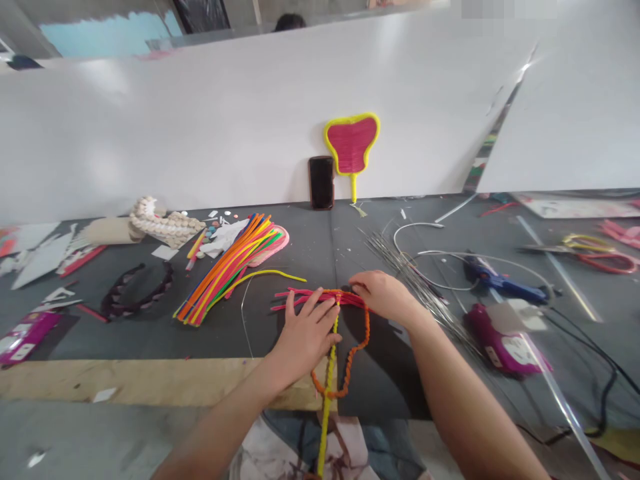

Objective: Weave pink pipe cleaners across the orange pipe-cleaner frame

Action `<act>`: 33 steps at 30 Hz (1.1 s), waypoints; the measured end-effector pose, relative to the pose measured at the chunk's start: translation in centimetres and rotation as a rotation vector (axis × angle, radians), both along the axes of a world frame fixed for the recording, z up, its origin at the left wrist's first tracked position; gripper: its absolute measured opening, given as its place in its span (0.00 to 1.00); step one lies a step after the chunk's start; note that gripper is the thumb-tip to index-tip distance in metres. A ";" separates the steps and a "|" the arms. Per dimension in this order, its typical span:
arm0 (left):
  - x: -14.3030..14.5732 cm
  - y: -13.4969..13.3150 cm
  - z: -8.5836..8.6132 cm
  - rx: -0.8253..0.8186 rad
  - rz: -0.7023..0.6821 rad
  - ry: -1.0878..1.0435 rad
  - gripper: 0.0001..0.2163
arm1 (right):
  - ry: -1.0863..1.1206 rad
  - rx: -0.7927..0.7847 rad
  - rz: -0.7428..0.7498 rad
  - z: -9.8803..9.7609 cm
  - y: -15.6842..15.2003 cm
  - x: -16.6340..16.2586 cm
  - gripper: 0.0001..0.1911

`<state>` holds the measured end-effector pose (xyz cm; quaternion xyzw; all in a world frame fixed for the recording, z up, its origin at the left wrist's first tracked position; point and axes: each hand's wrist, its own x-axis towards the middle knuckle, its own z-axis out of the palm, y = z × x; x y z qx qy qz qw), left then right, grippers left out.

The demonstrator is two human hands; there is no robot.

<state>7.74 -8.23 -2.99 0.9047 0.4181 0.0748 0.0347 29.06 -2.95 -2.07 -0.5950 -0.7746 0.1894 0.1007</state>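
Observation:
My left hand (pixel 306 333) lies flat with fingers spread, pressing on a bundle of pink pipe cleaners (pixel 295 298) and a yellow pipe-cleaner stem (pixel 327 393) that runs toward me. My right hand (pixel 383 293) is closed in a pinch on the right end of the pink pipe cleaners. An orange twisted pipe cleaner (pixel 356 350) curves in a loop from under my hands down to the stem. All of it rests on the dark grey table (pixel 150 333).
A pile of coloured pipe cleaners (pixel 230 267) lies to the left. Thin metal wires (pixel 415 280), a blue glue gun (pixel 500 283) and a pink packet (pixel 503 343) lie right. A phone (pixel 321 182) and a pink fan shape (pixel 351 147) lean on the white board.

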 end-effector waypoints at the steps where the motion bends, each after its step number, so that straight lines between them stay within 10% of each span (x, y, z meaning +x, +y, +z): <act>1: 0.2 -0.1 0.1 0.012 0.047 -0.028 0.15 | -0.003 -0.005 0.007 -0.1 0.0 0.0 0.14; 14: 1.8 -0.3 1.8 0.022 0.269 -0.115 0.08 | 0.482 0.205 -0.350 0.8 1.0 2.3 0.16; 20: -1.1 0.0 6.0 -0.216 0.402 -0.686 0.08 | 1.119 0.164 -0.539 0.7 1.6 3.7 0.18; 26: -2.0 -0.2 6.4 -0.831 0.352 -1.310 0.15 | 1.217 -0.261 -0.210 1.5 -0.1 0.0 0.24; 33: -1.0 -0.8 1.6 -0.875 0.419 -1.155 0.18 | 1.155 -0.616 0.029 2.3 -0.8 0.2 0.31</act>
